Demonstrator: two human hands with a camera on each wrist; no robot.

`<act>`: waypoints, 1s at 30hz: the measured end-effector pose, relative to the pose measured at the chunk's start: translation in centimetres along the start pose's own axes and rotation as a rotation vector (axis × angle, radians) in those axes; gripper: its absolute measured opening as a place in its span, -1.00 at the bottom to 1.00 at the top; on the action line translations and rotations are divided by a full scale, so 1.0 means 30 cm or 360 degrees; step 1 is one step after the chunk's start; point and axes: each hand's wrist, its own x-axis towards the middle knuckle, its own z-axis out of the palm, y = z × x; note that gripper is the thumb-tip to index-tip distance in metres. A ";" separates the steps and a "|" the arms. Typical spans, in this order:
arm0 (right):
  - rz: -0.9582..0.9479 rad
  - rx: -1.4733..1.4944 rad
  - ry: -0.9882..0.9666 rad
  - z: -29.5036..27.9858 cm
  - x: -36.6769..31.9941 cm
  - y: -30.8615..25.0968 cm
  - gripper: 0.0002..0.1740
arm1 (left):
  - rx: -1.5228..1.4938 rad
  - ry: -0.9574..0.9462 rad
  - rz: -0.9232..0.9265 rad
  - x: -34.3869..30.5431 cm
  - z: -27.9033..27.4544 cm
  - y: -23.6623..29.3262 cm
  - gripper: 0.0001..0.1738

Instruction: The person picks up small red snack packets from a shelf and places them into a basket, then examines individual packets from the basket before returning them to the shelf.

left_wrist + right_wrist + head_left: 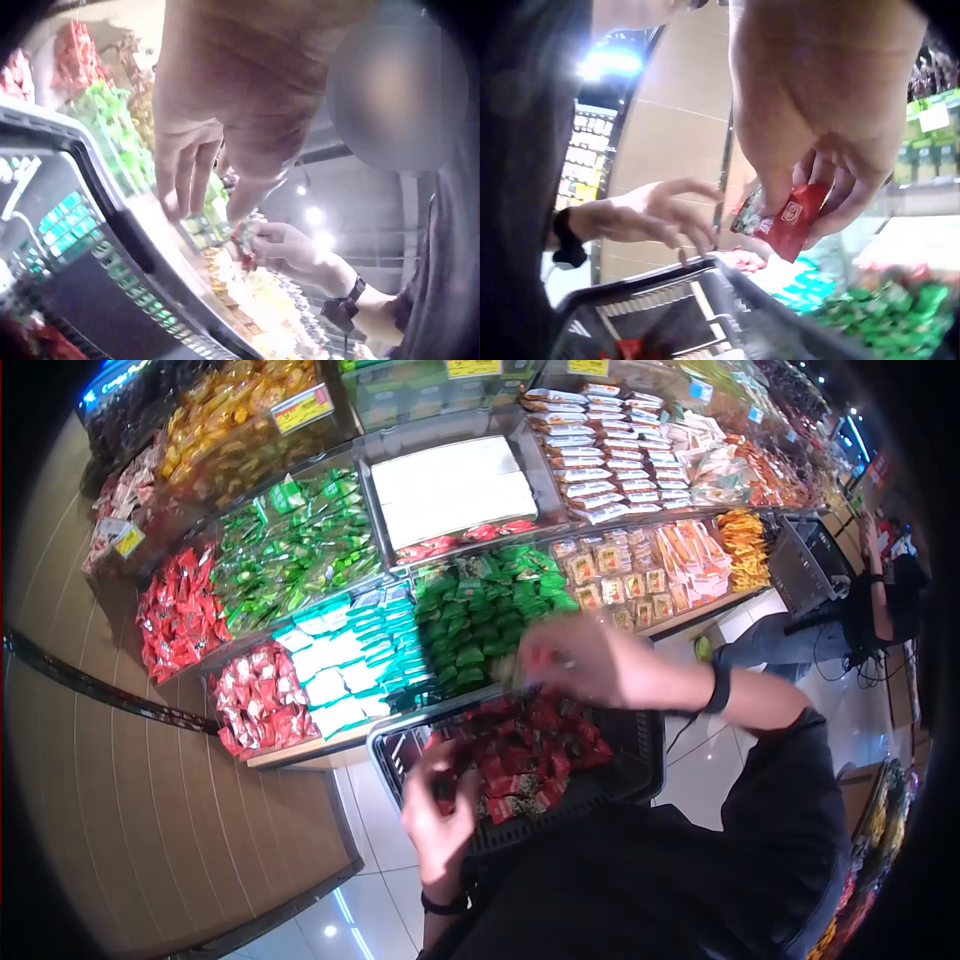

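Observation:
My right hand (590,655) pinches a small red snack packet (791,221) between thumb and fingers, above the basket's far edge and in front of the green packets. The packet has a white logo and a patterned end. My left hand (440,815) hovers over the basket's left side, its fingers loosely bent and nothing between them; the right wrist view shows the same left hand (664,217) over the basket rim. Below both hands, the dark shopping basket (655,760) holds a heap of red packets (525,760).
Beyond the basket are bins of green packets (480,610), teal-and-white packets (370,650) and red-and-white packets (260,695). A white panel (450,490) covers one bin. A wooden wall (150,790) stands at left. Another person (880,610) and a grey basket (805,565) are at right.

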 end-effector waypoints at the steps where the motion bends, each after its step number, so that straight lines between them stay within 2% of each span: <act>1: -0.0034 0.0012 0.0194 -0.071 0.057 0.046 -0.80 | 0.0054 0.0235 0.0018 -0.017 -0.030 -0.033 -0.44; 2: 0.0015 -0.0240 0.0273 -0.150 0.124 0.087 -0.80 | 0.0309 0.0395 0.0044 -0.037 -0.066 -0.085 -0.47; 3: 0.0069 -0.0486 0.0351 -0.221 0.191 0.128 -0.80 | 0.0501 0.0443 -0.0009 -0.081 -0.092 -0.174 -0.30; 5: 0.0247 -0.0751 0.0347 -0.306 0.329 0.237 -0.77 | 0.0480 0.0312 -0.0311 -0.113 -0.110 -0.233 -0.22; 7: 0.0078 -0.0923 0.0264 -0.312 0.445 0.428 -0.74 | 0.0071 0.0002 -0.0926 -0.147 -0.115 -0.283 -0.18; 8: 0.0197 -0.1007 0.0131 -0.298 0.493 0.495 -0.76 | 0.0072 -0.0006 -0.0854 -0.187 -0.086 -0.362 -0.28; 9: 0.0199 -0.1014 0.0129 -0.297 0.532 0.528 -0.76 | 0.0064 -0.0006 -0.0854 -0.171 -0.081 -0.360 -0.28; 11: 0.0252 -0.1070 -0.0241 -0.255 0.569 0.571 -0.78 | 0.0008 0.0002 -0.1009 -0.177 -0.081 -0.327 -0.35; 12: 0.0183 -0.1126 -0.0340 -0.243 0.589 0.591 -0.81 | 0.0086 0.0036 -0.0957 -0.186 -0.072 -0.340 -0.43; 15: 0.0196 -0.1277 -0.0447 -0.201 0.626 0.674 -0.82 | 0.0164 0.0063 -0.0829 -0.202 -0.063 -0.379 -0.46; 18: 0.0214 -0.1332 -0.0484 -0.215 0.626 0.681 -0.80 | 0.0176 0.0014 -0.0924 -0.192 -0.072 -0.369 -0.49; 22: 0.0204 -0.1414 -0.0564 -0.201 0.634 0.667 -0.79 | 0.0152 0.0021 -0.0835 -0.225 -0.063 -0.440 -0.52; 23: 0.0213 -0.1407 -0.0563 -0.193 0.631 0.691 -0.79 | 0.0119 0.0033 -0.0810 -0.222 -0.063 -0.439 -0.53; 25: 0.0002 -0.1371 -0.0477 -0.187 0.640 0.731 -0.78 | 0.0088 0.0042 -0.0781 -0.207 -0.063 -0.424 -0.54; 26: -0.0011 -0.1326 -0.0507 -0.192 0.640 0.733 -0.76 | 0.0093 0.0051 -0.0770 -0.195 -0.067 -0.401 -0.55; 30: 0.0125 -0.1136 -0.0654 -0.245 0.655 0.692 -0.74 | 0.0165 0.0083 -0.0695 -0.194 -0.061 -0.400 -0.61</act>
